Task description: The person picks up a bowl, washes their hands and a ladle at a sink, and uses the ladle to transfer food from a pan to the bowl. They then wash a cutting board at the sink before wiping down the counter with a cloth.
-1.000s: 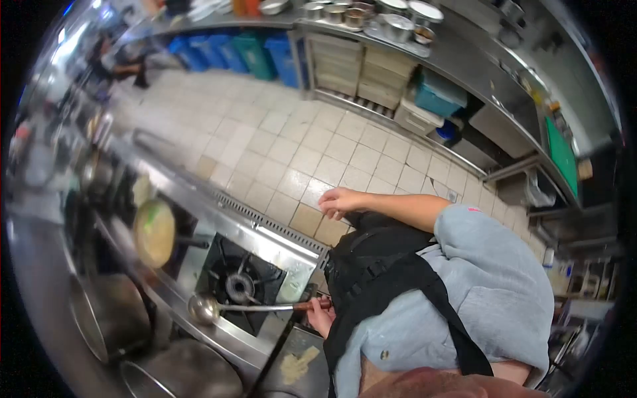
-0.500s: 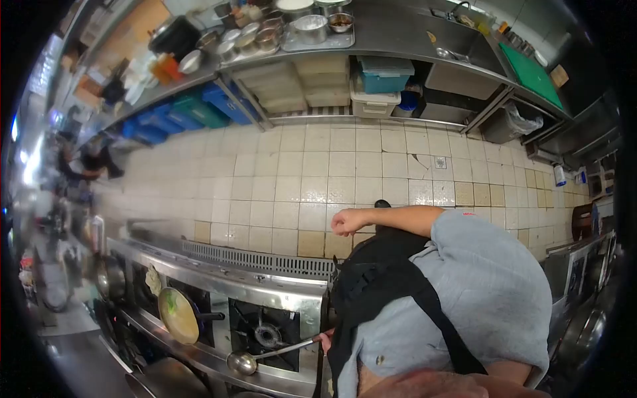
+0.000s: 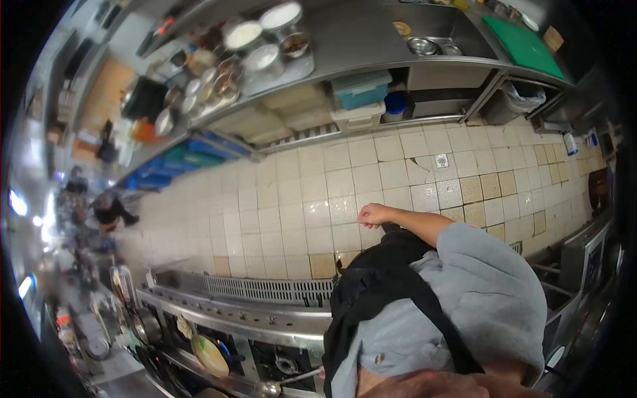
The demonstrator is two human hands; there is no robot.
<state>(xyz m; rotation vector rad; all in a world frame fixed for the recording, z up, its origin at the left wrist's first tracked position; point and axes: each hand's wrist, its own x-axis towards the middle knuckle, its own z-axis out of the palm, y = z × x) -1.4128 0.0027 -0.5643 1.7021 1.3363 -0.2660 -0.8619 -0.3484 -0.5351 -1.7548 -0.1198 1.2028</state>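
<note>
My left hand shows only in small part at the apron's edge, closed on the handle of a metal ladle. The ladle's bowl hangs low over the stove, beside a burner. Left of that burner, a frying pan holds something pale yellow with a bit of green. My right hand hangs over the tiled floor with its fingers curled in, and I see nothing in it. Most of my left arm is hidden behind the black apron.
A steel counter carries metal containers, a sink and a green board. Below stand a teal bin and a waste bin. A slotted grate edges the stove. Another person is far left, blurred.
My view has swung, so the stove and pan sit lower and further right, and the far-left person shows more clearly. My left hand still holds the ladle; my right hand stays curled.
</note>
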